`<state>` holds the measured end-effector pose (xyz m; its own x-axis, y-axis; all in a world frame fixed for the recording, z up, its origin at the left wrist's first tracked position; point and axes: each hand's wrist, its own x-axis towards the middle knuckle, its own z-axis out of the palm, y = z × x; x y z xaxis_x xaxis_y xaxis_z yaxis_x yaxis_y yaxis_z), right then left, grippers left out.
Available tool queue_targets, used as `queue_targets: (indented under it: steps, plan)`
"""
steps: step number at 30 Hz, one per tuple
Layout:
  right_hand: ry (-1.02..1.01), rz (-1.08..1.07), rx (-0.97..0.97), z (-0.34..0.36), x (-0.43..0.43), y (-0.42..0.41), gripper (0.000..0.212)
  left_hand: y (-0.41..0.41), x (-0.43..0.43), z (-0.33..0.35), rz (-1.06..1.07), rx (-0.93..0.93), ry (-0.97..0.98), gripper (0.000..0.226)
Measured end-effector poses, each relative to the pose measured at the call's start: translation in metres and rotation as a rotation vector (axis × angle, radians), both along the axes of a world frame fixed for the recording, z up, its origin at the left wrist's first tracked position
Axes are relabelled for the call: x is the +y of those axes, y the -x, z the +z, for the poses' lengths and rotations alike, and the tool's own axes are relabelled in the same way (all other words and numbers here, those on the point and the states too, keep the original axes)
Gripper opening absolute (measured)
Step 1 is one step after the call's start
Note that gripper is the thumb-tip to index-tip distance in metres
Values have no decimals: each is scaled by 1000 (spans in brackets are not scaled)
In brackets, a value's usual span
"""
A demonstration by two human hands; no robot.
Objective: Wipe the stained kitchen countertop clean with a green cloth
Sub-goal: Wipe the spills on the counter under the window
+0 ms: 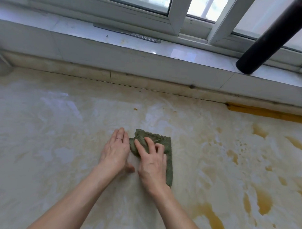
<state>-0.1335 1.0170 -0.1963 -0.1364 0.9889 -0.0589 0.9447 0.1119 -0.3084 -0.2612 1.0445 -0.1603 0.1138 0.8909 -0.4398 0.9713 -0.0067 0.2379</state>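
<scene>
**Right hand claws the cloth; left hand lies flat beside it**

Head view: the green cloth (166, 144) lies on the countertop (59, 145) near the middle of the frame, mostly beneath the right hand (152, 164); its scalloped far edge and its right side show past the fingers, and one corner trails back alongside the right wrist. The right hand's fingers (148, 144) are spread and bent, tips dug into the fabric, which bunches up at its left end; the thumb is hidden, so whether it pinches underneath cannot be told. The left hand (115, 151) rests flat on the bare surface just left of the cloth, fingers straight and pressed together, holding nothing; a thin ring (119, 139) sits on one finger; whether its fingers touch the cloth's edge is unclear. Yellow-brown stains (264, 200) cover the countertop to the right of the cloth, well apart from it; fainter smears spread across the rest. Behind runs a white window sill (167, 51); a dark pipe (274, 35) slants down onto it at the right.
</scene>
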Motion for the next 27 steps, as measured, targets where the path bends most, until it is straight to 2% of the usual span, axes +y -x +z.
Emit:
queue_targets:
  steps: [3, 6, 8, 10, 13, 17, 19, 21, 23, 25, 27]
  plan:
    - [-60, 60, 0, -5, 39, 1, 63, -2, 1, 1, 6, 18, 1, 131]
    - [-70, -132, -20, -10, 75, -36, 61, 0, 0, -1, 21, 3, -8, 127]
    - [-80, -273, -3, -11, 76, -59, 59, 1, -1, 1, 23, 6, -14, 126]
    - [-98, -323, 57, -10, 61, -58, 56, 0, -1, 1, 26, 10, -7, 127]
    - [-106, -111, 116, -8, 31, -16, 60, 0, 1, -1, 42, 13, -7, 125]
    - [-93, 147, 113, -7, 57, 28, 48, 2, 1, -3, 20, 13, -108, 90]
    - [-89, 180, 57, -8, 82, 27, 53, 3, 2, -4, 13, 17, -67, 108]
    - [-82, 87, -26, -6, 101, 12, 63, 2, 2, -5, 38, 1, -35, 127]
    - [-53, -83, -50, -4, 108, -10, 71, 1, 1, -4, 51, -9, -24, 130]
    - [-44, -209, -7, -4, 100, -26, 69, 1, 2, -2, 53, -7, -16, 129]
    - [-84, -181, 18, -4, 85, -21, 63, 1, 3, -3, 53, -6, -20, 128]
